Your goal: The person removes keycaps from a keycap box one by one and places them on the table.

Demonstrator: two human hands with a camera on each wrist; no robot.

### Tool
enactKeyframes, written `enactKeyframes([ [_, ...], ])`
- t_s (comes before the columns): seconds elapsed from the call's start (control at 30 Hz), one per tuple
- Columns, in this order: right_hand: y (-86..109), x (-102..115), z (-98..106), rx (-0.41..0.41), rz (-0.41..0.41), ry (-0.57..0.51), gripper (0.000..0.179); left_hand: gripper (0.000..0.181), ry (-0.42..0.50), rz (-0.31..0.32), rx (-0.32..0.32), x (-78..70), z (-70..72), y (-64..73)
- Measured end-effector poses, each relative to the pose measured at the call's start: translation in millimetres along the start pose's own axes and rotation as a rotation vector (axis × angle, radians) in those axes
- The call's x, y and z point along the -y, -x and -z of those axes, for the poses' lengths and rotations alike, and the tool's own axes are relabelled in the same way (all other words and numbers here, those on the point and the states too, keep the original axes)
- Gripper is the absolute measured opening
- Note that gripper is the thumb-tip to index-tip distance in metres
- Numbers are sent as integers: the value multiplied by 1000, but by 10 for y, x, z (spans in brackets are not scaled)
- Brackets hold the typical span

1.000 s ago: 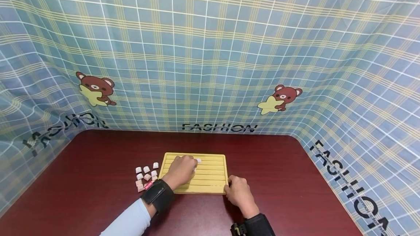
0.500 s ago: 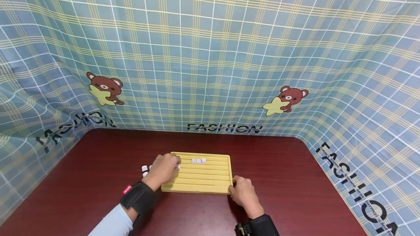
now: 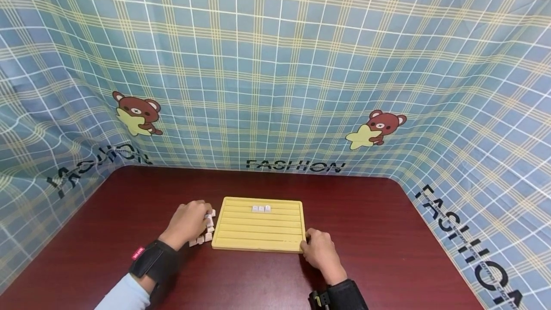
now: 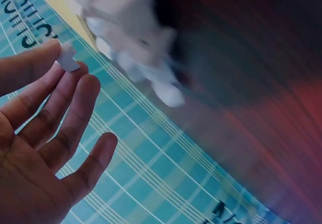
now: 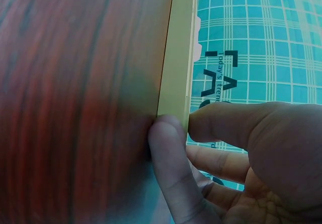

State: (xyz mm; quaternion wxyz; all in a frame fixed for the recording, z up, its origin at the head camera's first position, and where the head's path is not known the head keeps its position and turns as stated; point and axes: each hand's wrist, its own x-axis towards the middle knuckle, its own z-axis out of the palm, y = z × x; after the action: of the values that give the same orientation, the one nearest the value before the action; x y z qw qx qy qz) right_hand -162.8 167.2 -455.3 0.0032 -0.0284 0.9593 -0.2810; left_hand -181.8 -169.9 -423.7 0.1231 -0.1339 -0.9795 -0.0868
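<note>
My left hand [image 3: 188, 224] is over the loose keycaps [image 3: 209, 237] just left of the yellow ridged tray [image 3: 258, 243]. Between its thumb and a fingertip it pinches a small white keycap [image 4: 69, 60], clearest in the left wrist view; the other fingers are spread. Part of the loose group is hidden under this hand. Three white keycaps [image 3: 261, 208] sit side by side along a slot near the tray's far edge. My right hand [image 3: 318, 250] grips the tray's near right corner, thumb and finger on either side of the rim [image 5: 176, 83].
A dark red wooden table [image 3: 258, 281] carries everything. Blue plaid cloth [image 3: 275, 85] with bear prints hangs behind it and along both sides.
My left hand has moved left, off the tray and over to the loose keycaps, uncovering the row of three. The right hand stays at the tray's corner. The view has shifted slightly.
</note>
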Motion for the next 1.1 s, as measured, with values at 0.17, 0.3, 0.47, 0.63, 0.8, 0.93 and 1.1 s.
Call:
enactKeyframes([
  [0.17, -4, -13, 15, -5, 11, 11, 23, 12, -14, 22, 15, 133, 28, 82],
  [0.3, -10, -17, 29, -22, 23, 28, 22, 12, -13, 33, 4, 205, 59, 134],
  [0.47, -10, -13, 13, -19, 25, 17, 22, 11, -6, 54, -7, 304, 75, 201],
  [0.63, -15, -15, -15, 7, 20, -12, 26, 11, 4, 64, -5, 389, 66, 266],
  [0.8, -13, -12, -6, 6, 19, -15, 26, 12, 11, 94, 23, 458, 32, 302],
  [0.93, -14, -10, -7, -1, 21, -5, 25, 11, 18, 106, 45, 510, 5, 300],
  [1.1, -19, -11, -12, -4, 15, 2, 23, 9, 25, 117, 65, 550, -18, 288],
])
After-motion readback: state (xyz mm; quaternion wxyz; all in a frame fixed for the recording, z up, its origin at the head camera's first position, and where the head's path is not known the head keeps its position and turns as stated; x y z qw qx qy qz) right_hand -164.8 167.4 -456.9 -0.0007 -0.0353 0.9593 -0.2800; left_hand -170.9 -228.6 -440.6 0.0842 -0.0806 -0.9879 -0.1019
